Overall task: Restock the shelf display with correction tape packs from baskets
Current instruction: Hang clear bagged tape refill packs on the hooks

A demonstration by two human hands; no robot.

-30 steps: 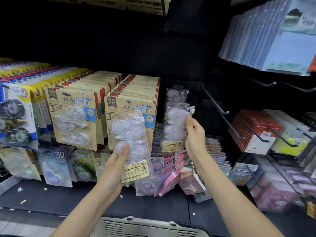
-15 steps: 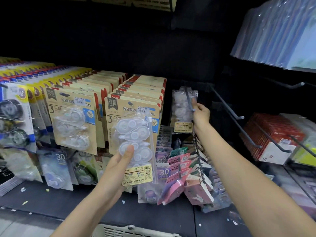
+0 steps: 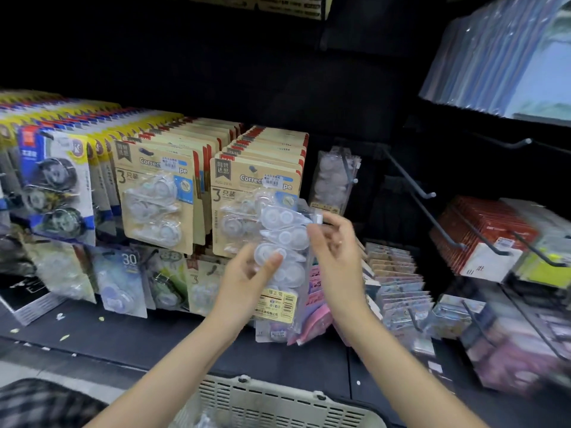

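Note:
My left hand [image 3: 244, 282] holds a clear bag of white correction tapes [image 3: 282, 248] with a yellow label, thumb across its front, in front of the shelf. My right hand [image 3: 336, 251] is at the bag's upper right edge, fingers curled near its white top tab; the frame does not show plainly whether they grip it. A second clear pack [image 3: 335, 180] hangs on a hook behind, to the right. Carded correction tape packs [image 3: 256, 193] fill the rows to the left. A pale plastic basket [image 3: 275, 403] sits below my arms.
Bare metal hooks [image 3: 411, 180] stick out toward me on the right. Red boxes [image 3: 482, 233] and other hanging stock sit further right. Small pink and patterned packs [image 3: 395, 282] stand below the hooks. The dark shelf base [image 3: 139, 338] runs along the front.
My right hand left the pack it had hung on the hook and came back to the bag in my left hand. The left hand lifted the bag slightly rightward.

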